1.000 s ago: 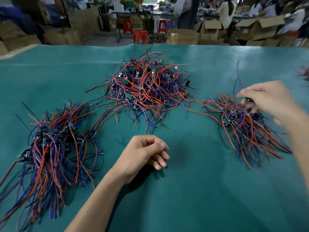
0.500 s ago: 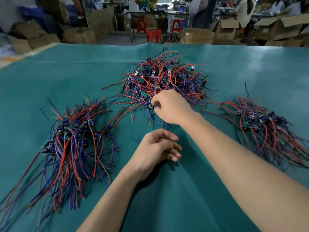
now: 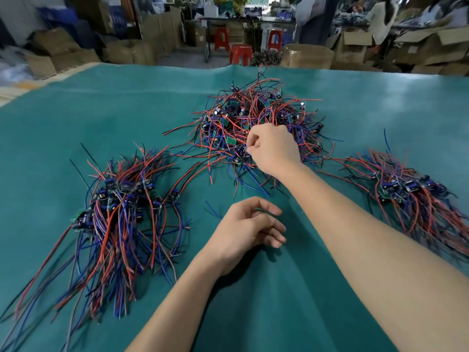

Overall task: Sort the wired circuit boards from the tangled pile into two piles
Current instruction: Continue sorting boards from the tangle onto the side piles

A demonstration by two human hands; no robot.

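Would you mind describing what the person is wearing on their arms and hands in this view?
Nothing is worn that shows. The left hand and right hand are bare, with no gloves, rings or wristbands visible. Both forearms are uncovered as far as the frame's edge, so no sleeve is in sight, and no watch or wrist strap.

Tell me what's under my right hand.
The right hand pinches wires at the tangled pile's near edge. Red and blue wires show around it; any board beneath is covered.
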